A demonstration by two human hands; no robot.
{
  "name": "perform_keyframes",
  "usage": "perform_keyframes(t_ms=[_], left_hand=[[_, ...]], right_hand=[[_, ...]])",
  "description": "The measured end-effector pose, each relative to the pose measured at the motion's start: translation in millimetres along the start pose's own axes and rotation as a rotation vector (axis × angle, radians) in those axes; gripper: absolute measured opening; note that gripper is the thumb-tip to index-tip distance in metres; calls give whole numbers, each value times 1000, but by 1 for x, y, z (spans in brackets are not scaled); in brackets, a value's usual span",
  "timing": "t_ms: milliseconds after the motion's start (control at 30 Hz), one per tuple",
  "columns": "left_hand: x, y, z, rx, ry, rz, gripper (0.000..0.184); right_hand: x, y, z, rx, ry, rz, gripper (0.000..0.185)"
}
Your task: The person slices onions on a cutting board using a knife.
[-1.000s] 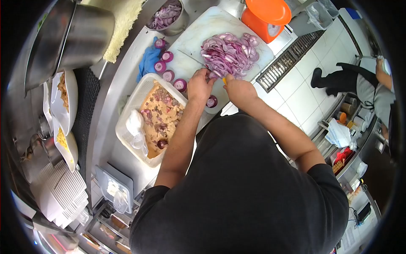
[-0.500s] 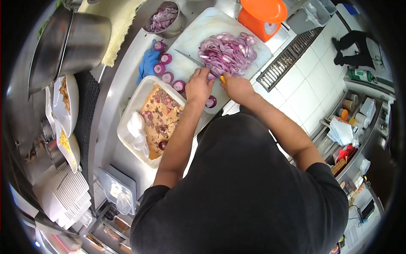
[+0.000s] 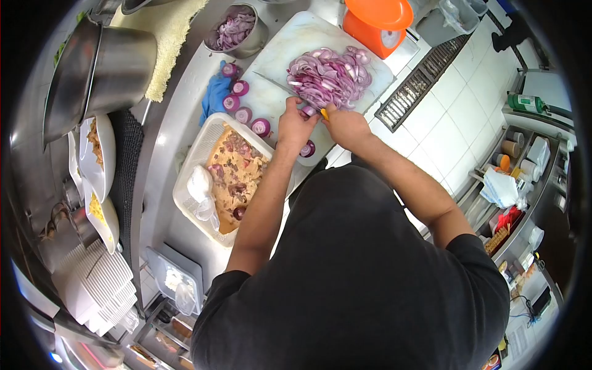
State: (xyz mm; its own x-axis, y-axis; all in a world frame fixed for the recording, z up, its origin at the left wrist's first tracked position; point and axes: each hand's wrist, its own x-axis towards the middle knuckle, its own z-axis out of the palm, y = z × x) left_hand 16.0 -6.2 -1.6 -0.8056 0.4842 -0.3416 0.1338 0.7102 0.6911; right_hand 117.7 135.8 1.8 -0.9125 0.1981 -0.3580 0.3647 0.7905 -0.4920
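Observation:
My right hand (image 3: pixel 347 128) is wrapped round the yellow handle of a knife (image 3: pixel 325 114). The knife's long blade stretches up and left across the white cutting board (image 3: pixel 290 38). Beside it, my left hand (image 3: pixel 296 125) grips a piece of red onion (image 3: pixel 308 111) against the board, its fingers curled close to the blade. A heap of sliced red onion (image 3: pixel 330 75) lies just beyond both hands. Several peeled red onions (image 3: pixel 261 127) stand in a row along the board's left edge, and another onion (image 3: pixel 307 148) sits below my hands.
Left of the board are a blue cloth or glove (image 3: pixel 214 95) and a steel pot (image 3: pixel 251 42) of sliced onion. A white basket (image 3: pixel 180 191) holds onion scraps on brown paper. An orange scale (image 3: pixel 377 28) stands at the far right. A person's dark-clothed leg (image 3: pixel 515 32) shows at upper right.
My left hand has shifted slightly on the onion piece, its fingers now more drawn together. The right hand stays almost in place. The person at upper right has moved mostly out of view.

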Motion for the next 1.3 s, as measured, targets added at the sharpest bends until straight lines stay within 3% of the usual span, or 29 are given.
perform_keyframes(t_ms=[133, 333, 800, 900, 1000, 1100, 1300], left_hand=[[0, -7, -4, -53, -2, -18, 49], [7, -22, -3, 24, 40, 157, 25], [3, -20, -4, 12, 44, 101, 23], [5, -24, -4, -13, 50, 104, 24], [6, -22, -3, -16, 41, 81, 23], [2, -20, -4, -10, 47, 55, 21], [3, -22, -5, -24, 47, 66, 20]], right_hand=[[-3, -6, -18, -80, -37, -1, 32], [-24, -18, -31, -119, -60, 24, 30], [-8, -13, 2, -129, -35, 41, 28], [-11, -14, -6, -177, 36, -76, 29], [-24, -24, -24, -246, -16, -50, 30], [-18, -22, -9, -116, -83, 62, 30], [-18, -28, -22, -182, -58, 1, 31]])
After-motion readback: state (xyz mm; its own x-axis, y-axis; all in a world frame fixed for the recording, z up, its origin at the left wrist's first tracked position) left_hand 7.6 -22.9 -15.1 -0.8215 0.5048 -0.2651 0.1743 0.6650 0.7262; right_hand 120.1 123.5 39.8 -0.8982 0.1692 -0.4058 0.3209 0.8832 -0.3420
